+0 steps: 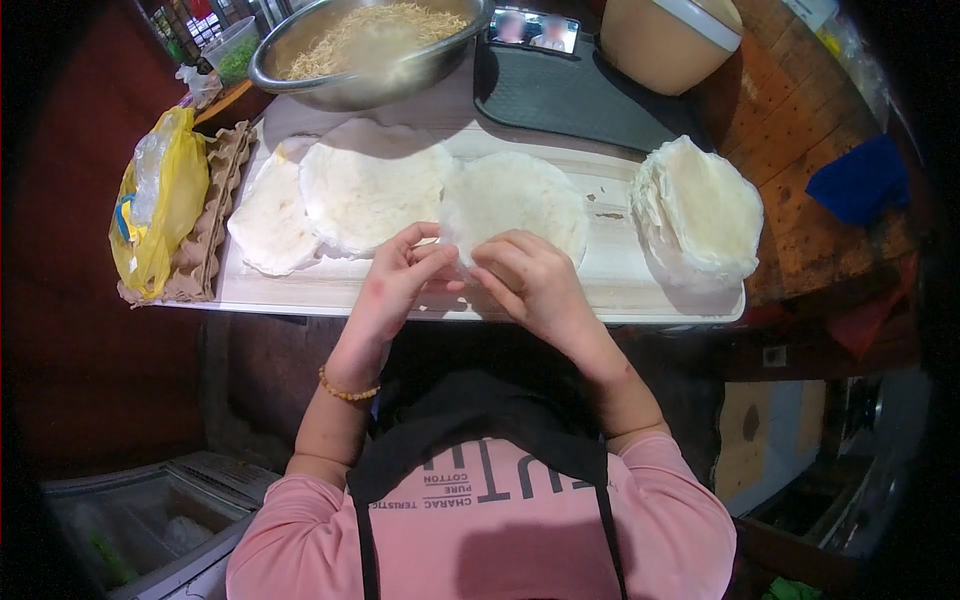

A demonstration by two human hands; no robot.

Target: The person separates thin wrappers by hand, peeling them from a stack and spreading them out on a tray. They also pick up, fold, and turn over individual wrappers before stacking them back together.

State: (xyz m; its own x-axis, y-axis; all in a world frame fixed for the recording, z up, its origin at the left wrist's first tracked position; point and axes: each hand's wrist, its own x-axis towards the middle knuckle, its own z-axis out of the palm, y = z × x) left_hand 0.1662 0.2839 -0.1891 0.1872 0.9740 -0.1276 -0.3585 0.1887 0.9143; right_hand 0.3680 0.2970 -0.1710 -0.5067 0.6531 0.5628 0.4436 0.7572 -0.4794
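A person's left hand [398, 277], its fingers loosely bent, and right hand [540, 290], more tightly curled, pinched the near edge of a thin round sheet [525, 200] on a white board [600, 292], apparently to control the flimsy rim from two sides. Overlapping sheets [375, 190] lay flat to its left, likely spread to keep their faces within reach, while a stack [700, 210] sat apart at right, seemingly to leave working room between.

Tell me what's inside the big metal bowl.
The metal bowl holds a heap of thin, pale yellowish shreds. Only the heap's surface shows, partly blurred; anything beneath is covered.
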